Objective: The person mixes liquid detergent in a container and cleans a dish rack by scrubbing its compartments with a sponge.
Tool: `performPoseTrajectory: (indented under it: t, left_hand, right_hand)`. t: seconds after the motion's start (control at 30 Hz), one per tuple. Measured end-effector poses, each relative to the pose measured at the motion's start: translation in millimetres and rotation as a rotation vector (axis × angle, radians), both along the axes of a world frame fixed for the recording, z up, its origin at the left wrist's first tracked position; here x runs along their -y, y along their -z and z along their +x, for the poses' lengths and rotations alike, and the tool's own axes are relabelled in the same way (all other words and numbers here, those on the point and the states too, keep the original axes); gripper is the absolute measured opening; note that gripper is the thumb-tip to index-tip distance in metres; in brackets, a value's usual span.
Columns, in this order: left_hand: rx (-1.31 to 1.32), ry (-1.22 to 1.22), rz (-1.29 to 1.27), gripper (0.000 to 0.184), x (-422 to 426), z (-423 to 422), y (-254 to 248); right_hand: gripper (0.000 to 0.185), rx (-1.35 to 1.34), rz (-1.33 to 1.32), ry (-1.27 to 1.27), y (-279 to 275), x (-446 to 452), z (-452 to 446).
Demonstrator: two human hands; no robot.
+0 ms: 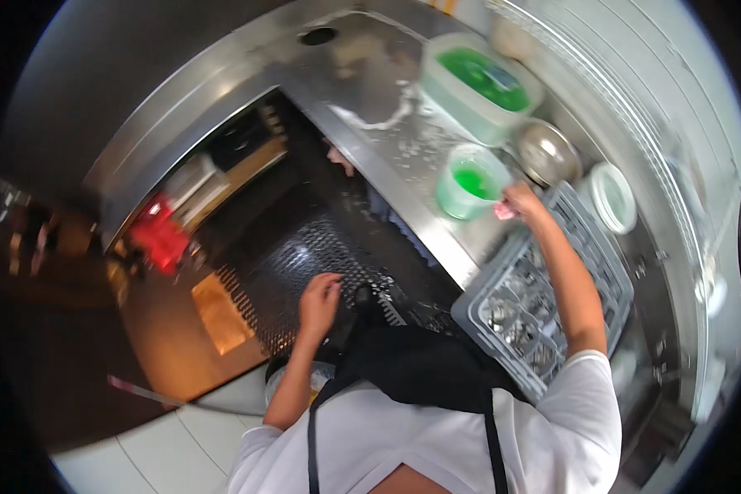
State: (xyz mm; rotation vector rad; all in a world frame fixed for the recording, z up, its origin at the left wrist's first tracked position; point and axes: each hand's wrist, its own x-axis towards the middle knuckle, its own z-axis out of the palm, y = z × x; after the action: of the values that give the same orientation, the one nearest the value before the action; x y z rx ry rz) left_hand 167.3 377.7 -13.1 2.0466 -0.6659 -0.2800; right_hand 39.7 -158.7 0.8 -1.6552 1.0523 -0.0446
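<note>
My right hand [519,200] is closed at the right rim of a translucent tub of green liquid [454,198] on the steel counter. A small pinkish thing [504,212] shows at its fingers, too blurred to name. My left hand [319,301] hangs over the dark floor mat, away from the counter, fingers loosely bent and nothing seen in them. Below my right forearm sits a grey dish rack [479,306] with several shiny pieces in its compartments.
A larger tub of green liquid [438,97] stands farther back on the wet counter [370,70]. Beside it are a steel bowl [549,151] and a white round container [613,198]. A wet textured black mat [305,247] covers the floor, near a red object [158,235].
</note>
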Motion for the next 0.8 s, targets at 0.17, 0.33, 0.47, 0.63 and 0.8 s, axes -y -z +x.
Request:
performPoseTrajectory:
  t: [0.17, 0.33, 0.47, 0.63, 0.8]
  left_hand:
    - [0.036, 0.043, 0.056, 0.017, -10, 76, 18]
    - [0.052, 0.121, 0.042, 0.019, 35, 95, -16]
    - [0.026, 0.141, -0.047, 0.020, 64, 69, -26]
    - [-0.088, 0.239, -0.051, 0.020, 86, 24, 12]
    - [-0.135, 0.415, -0.019, 0.019, 120, -28, -6]
  right_hand:
    - [0.029, -0.177, -1.334, -0.272, -96, -63, 38]
    - [0.047, -0.437, -0.674, -0.888, -3, -13, 99]
    - [0.040, -0.464, -0.488, -0.969, 76, 6, 108]
    - [0.037, -0.346, -0.561, -1.008, -21, -14, 87]
    - [0.022, 0.211, -0.750, -0.401, -137, -22, -67]
